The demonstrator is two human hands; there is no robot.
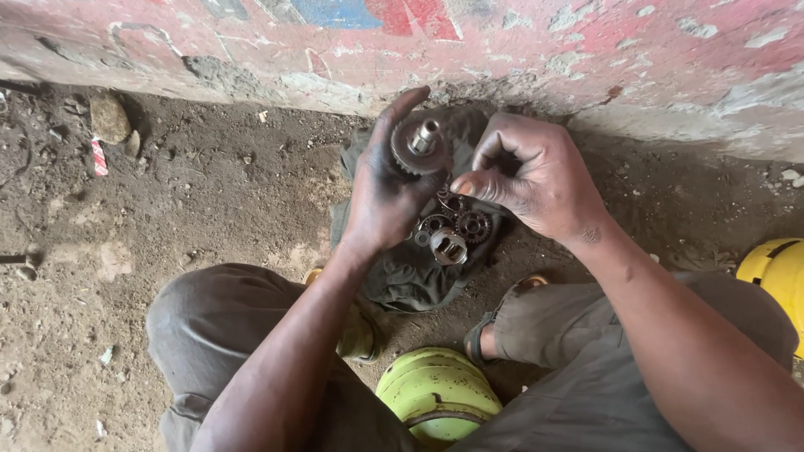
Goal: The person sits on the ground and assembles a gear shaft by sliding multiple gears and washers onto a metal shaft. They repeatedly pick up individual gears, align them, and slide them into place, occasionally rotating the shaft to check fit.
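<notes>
My left hand [387,188] holds a greasy toothed gear on a short steel shaft [421,142], lifted above a dark cloth [410,272] spread on the dirt. My right hand [536,176] is curled beside the gear, thumb and fingertip pinched close to its lower right edge; I cannot tell whether it grips anything. On the cloth below lie two small dark gears [469,226] and a short shiny metal sleeve [449,246].
A worn red-painted concrete wall [519,59] runs along the top. A green gas cylinder [435,393] stands between my knees, and a yellow object [775,272] sits at the right edge. Stones [109,119] and litter lie on the dirt at left.
</notes>
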